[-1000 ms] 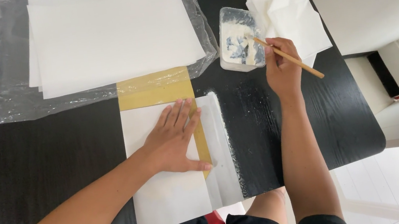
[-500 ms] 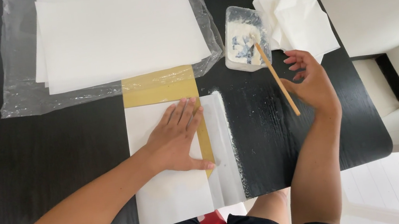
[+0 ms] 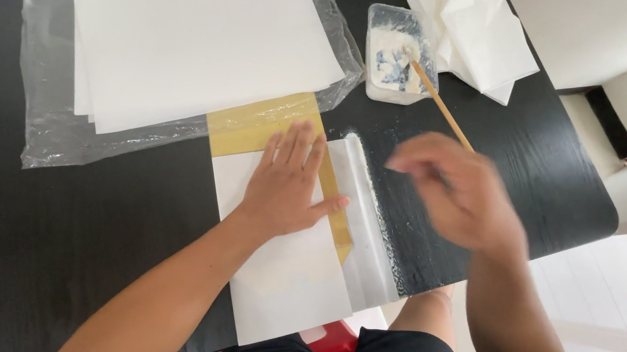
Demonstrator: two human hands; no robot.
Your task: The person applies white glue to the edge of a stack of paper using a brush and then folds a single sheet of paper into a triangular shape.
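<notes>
A white sheet (image 3: 287, 278) is being pressed flat near the front edge of the black counter (image 3: 80, 258) by the left hand (image 3: 287, 188), palm down and fingers spread, gripping nothing. A tan strip (image 3: 261, 122) of paper is being left exposed along the sheet's far and right edges. A thin wooden stick (image 3: 441, 105) is being gripped by the blurred right hand (image 3: 460, 200), its tip pointing into a clear plastic tub (image 3: 399, 66) of white paste near the far right corner. Judging by this, pasting is only partly done. Folded white papers (image 3: 472, 23) are lying beside the tub; a stack of white sheets (image 3: 201, 45) is resting on a clear plastic bag (image 3: 55, 139) at the far edge.
</notes>
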